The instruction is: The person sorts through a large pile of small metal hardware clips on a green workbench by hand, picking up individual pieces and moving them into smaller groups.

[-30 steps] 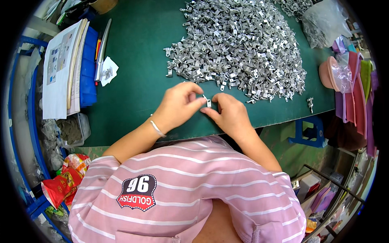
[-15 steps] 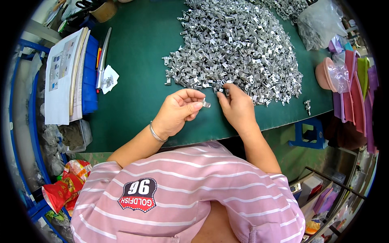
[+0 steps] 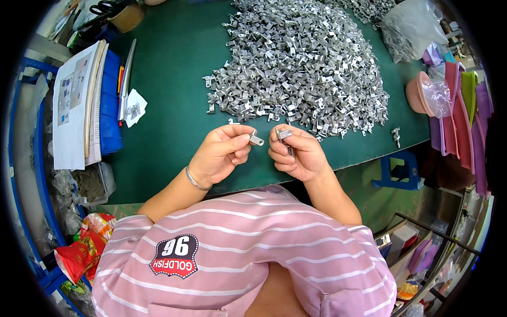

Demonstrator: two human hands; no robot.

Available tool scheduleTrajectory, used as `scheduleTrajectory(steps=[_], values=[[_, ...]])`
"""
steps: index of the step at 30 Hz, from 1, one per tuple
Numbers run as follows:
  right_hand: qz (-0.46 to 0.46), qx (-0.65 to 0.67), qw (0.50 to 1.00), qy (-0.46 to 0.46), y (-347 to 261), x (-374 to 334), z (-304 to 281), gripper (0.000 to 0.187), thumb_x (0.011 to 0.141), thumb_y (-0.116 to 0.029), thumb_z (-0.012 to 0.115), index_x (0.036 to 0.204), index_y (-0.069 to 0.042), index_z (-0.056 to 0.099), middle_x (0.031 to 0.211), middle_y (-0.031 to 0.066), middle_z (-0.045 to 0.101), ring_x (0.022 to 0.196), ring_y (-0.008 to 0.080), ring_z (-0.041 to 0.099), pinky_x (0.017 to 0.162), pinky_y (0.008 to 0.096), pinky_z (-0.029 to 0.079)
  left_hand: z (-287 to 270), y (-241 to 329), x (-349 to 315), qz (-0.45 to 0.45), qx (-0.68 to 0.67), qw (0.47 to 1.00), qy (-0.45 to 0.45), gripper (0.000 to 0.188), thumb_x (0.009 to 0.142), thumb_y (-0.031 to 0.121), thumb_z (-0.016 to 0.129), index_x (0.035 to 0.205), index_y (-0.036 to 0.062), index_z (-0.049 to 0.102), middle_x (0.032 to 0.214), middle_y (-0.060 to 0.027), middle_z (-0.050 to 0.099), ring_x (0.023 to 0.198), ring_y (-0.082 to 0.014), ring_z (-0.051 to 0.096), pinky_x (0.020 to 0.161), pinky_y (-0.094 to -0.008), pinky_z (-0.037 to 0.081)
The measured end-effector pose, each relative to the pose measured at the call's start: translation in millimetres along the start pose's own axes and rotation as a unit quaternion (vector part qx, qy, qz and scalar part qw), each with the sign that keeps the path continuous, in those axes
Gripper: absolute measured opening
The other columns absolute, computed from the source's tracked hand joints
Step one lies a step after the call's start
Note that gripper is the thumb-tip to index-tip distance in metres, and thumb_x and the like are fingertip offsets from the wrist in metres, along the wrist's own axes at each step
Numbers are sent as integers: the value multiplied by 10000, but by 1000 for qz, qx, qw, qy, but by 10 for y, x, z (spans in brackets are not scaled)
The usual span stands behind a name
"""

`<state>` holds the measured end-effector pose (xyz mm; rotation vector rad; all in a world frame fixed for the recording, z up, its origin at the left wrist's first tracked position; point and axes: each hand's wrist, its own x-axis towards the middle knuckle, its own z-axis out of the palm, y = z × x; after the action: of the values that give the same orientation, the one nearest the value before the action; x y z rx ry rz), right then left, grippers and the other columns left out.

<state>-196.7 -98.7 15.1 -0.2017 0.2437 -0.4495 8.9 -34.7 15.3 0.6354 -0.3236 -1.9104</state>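
Between thumb and fingers, my left hand (image 3: 223,152) pinches a small silver metal bracket (image 3: 256,139) that has a hole in its flat end. Close by on the right, my right hand (image 3: 299,153) is closed on a similar bracket (image 3: 284,134). Another metal piece (image 3: 290,151) shows lower down among the right fingers, partly hidden. The two hands are apart, just above the green tabletop. Beyond them spreads a large pile of the same small metal brackets (image 3: 306,68).
A few loose brackets (image 3: 396,137) lie near the table's right edge. Past the pile are a clear plastic bag (image 3: 412,29) and a pink bowl (image 3: 418,95). On the left stand papers (image 3: 79,105) against a blue bin (image 3: 111,105). A blue stool (image 3: 398,171) is below the table.
My right hand has drawn back from the pile's near edge, bringing metal pieces in its fingers. My left hand has shifted slightly left and down, still pinching its bracket.
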Motion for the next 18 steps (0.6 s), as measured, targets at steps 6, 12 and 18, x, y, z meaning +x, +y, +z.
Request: scheduleTrajectory(steps=[6, 12, 18], values=[[-81, -54, 995, -4, -8, -16, 101, 260, 938, -194, 441, 827, 27, 519, 716, 63, 451, 542, 116, 391, 387, 194, 288, 43, 104, -15, -38, -116, 992, -20, 49, 881, 73, 565, 863, 32, 585, 786, -32, 539, 619, -79, 454, 506, -203, 341], [-212, -643, 679, 284, -145, 73, 112, 128, 840, -121, 633, 914, -16, 640, 748, 85, 634, 580, 207, 585, 508, 287, 454, 180, 98, 174, 125, 476, 863, 115, 104, 802, 77, 658, 845, 17, 584, 670, -34, 527, 568, -121, 490, 492, -261, 390], [-269, -850, 369, 263, -80, 219, 87, 142, 792, -119, 627, 916, -51, 610, 852, 127, 629, 720, 322, 626, 619, 411, 512, 220, -67, 506, 273, 824, 491, 74, 194, 762, 115, 670, 936, 60, 602, 766, -109, 594, 682, -281, 608, 587, -368, 500]])
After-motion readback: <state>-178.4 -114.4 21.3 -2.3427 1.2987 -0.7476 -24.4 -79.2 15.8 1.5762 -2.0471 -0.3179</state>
